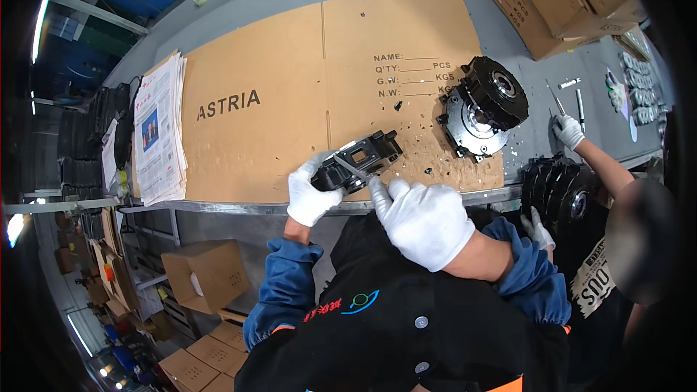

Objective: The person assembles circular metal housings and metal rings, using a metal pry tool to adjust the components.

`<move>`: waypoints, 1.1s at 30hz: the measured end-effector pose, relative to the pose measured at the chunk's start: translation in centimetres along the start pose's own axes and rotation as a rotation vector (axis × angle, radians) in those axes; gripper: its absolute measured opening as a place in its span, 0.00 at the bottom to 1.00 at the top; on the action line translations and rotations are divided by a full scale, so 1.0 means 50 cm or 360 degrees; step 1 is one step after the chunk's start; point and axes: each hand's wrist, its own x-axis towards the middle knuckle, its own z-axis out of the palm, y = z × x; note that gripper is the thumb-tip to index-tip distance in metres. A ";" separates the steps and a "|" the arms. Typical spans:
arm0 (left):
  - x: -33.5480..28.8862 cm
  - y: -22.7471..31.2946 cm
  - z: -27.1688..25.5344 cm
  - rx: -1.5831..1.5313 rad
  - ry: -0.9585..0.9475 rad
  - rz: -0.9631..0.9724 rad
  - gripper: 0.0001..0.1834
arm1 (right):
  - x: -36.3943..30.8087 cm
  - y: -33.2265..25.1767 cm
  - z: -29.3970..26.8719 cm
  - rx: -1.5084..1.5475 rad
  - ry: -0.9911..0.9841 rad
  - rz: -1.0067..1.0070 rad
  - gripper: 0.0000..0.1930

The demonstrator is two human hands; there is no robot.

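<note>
- Dark workwear (435, 327) is seen nearest the camera, and just beyond it a black slotted part (381, 151) is held near the bench edge (283, 208), over the near side of a cardboard sheet (254, 51); it could be dropped off the bench if the hold is loosened
- One end of the part is grasped by the gloved left hand (314, 192); should the smooth glove slide on the plastic, the part could be twisted under load
- A thin grey tool (353, 170) is pinched by the gloved right hand (425, 221) and laid across the part; whether it is sharp or blunt cannot be told for certain at this size
- Its far tip is pointed toward the left fingers, so the glove could be cut or snagged if too much force is applied and the tool skids
- Slender ribs could be gouged or snapped by too steep an angle
- Dark chips (398, 106) are scattered on the cardboard and could be trapped beneath the part, scratching it
- Beside a black ringed wheel (499, 91) and a silver disc (468, 127), little room is left; the right sleeve (526, 276) could be bumped by a neighbour's hand (537, 231) and the stroke spoiled
</note>
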 end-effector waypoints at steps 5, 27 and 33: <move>0.001 0.004 0.015 -0.0021 0.0099 0.0012 0.29 | -0.002 0.008 0.014 0.0004 0.0052 -0.0047 0.09; 0.059 0.091 0.112 0.0629 0.0239 0.0022 0.22 | -0.040 0.047 0.029 0.0099 -0.0020 0.0235 0.17; 0.043 0.102 0.104 0.0803 0.0005 0.0114 0.19 | -0.012 0.044 0.078 0.0016 -0.0025 0.0250 0.20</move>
